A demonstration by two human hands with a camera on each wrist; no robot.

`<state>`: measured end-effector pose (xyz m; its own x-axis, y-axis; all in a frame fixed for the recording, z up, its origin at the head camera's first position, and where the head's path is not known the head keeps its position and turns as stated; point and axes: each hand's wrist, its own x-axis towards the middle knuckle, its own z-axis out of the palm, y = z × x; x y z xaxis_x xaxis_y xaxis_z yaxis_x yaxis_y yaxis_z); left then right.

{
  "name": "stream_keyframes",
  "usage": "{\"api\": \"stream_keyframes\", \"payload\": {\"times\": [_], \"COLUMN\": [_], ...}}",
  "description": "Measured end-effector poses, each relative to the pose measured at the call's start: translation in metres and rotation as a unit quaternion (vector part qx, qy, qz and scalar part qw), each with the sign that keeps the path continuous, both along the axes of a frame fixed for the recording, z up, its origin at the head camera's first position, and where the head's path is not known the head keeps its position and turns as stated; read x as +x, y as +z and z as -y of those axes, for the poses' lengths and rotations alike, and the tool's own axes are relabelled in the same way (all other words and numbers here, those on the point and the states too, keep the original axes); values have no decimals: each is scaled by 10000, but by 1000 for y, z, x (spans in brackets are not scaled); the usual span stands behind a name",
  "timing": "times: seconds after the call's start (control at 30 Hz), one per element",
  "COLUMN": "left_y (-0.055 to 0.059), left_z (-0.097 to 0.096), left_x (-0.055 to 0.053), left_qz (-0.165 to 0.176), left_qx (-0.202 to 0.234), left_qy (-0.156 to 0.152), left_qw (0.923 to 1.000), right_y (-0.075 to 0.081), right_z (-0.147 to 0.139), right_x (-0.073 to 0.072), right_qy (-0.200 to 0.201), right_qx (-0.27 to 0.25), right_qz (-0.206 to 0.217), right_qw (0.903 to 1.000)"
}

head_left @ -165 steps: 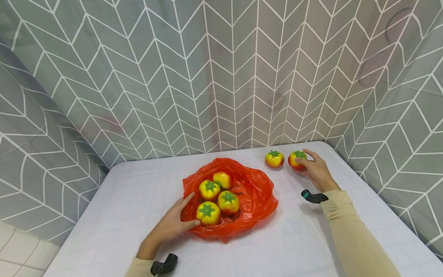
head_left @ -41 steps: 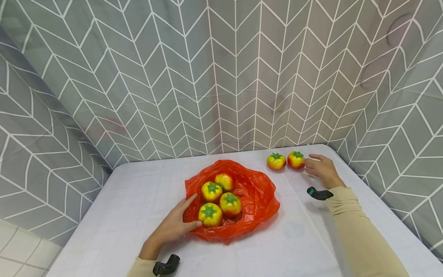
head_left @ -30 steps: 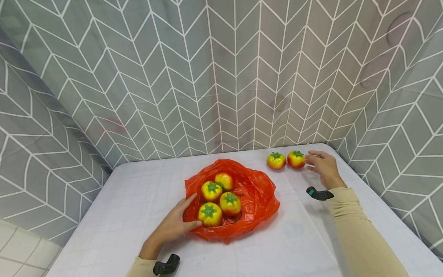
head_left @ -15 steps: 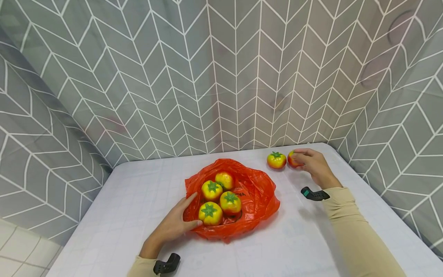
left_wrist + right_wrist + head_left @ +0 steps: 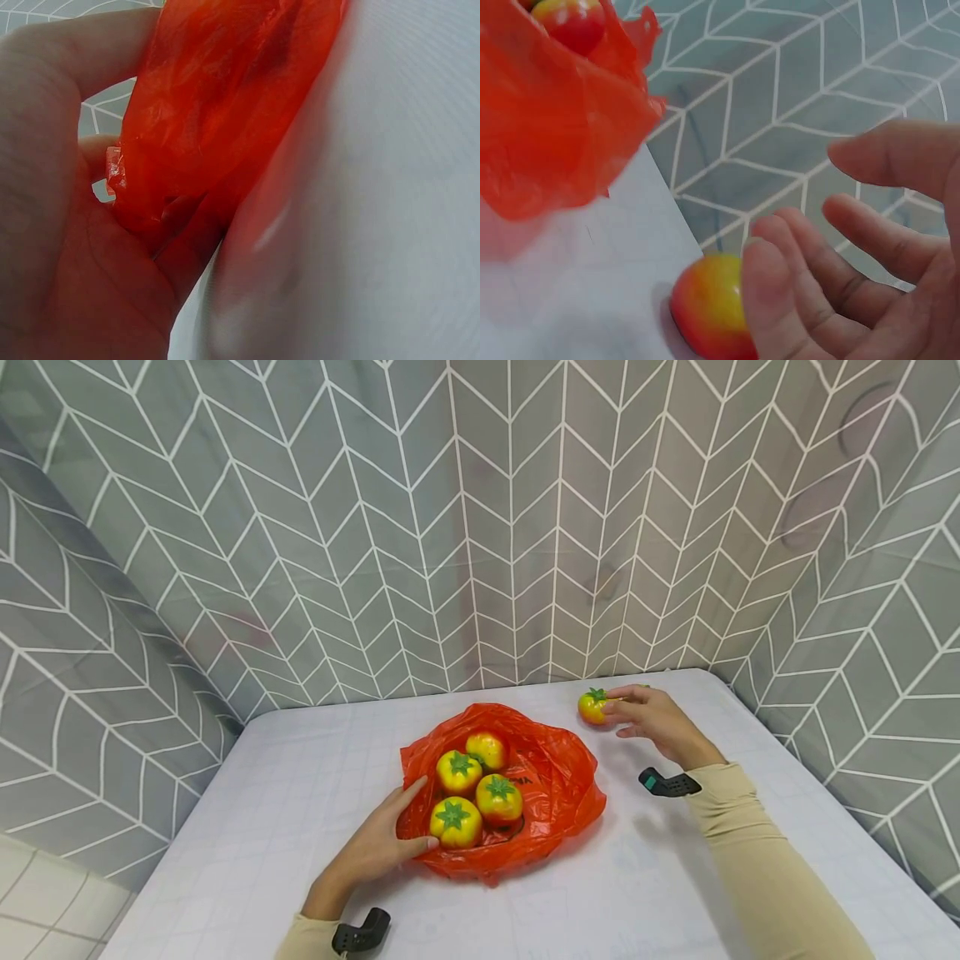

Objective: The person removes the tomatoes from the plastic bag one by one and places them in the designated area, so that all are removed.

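1. Presently holding the right hand (image 5: 660, 718) beside the loose fruit (image 5: 592, 707), close to the far edge of the white table (image 5: 285, 793); spreading the fingers loosely, gripping nothing; covering part of the fruit's right side in the head view; leaving it impossible to tell touching from just beside;
2. With the left hand (image 5: 371, 852), gripping the near-left rim of the red bag (image 5: 558, 785) between thumb and fingers; letting the thin plastic lie across the palm, as showing in the left wrist view; apparently steadying the bag with its mouth facing up;
3. Inside that bag, counting four fruits (image 5: 498, 802), yellow and red with green tops; sitting bunched toward the left side, next to the left hand;
4. Judging by the pose, dealing with the loose fruit on the table, either placing it neatly or getting ready for a grasp; not being able to tell which;
5. Probably calling next for a gentle touch with the right fingertips on the round, glossy side; guarding against rolling it over the far edge; meanwhile calling for a firm left hold on the rim.
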<state>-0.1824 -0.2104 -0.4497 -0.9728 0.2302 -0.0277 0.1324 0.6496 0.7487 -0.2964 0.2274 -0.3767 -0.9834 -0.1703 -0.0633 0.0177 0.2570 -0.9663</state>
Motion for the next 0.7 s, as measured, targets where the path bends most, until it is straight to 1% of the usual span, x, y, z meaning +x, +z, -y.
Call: {"api": "stream_keyframes", "payload": {"times": [0.13, 0.2, 0.37, 0.7], "left_y": [-1, -2, -4, -1], "left_z": [0, 1, 2, 1], "left_x": [0, -1, -1, 0], "left_qz": [-16, -42, -95, -37], "left_qx": [-10, 13, 72, 90], "left_qy": [7, -19, -118, -74], "left_qw": [10000, 10000, 9999, 9999], "right_y": [2, 2, 0, 2], "right_z": [9, 13, 20, 36], "right_x": [3, 3, 3, 7], "right_qy": [418, 543, 707, 1159], "right_qx": [55, 7, -163, -218], "right_qz": [-135, -151, -48, 92], "right_qw": [9990, 9984, 9974, 9930]}}
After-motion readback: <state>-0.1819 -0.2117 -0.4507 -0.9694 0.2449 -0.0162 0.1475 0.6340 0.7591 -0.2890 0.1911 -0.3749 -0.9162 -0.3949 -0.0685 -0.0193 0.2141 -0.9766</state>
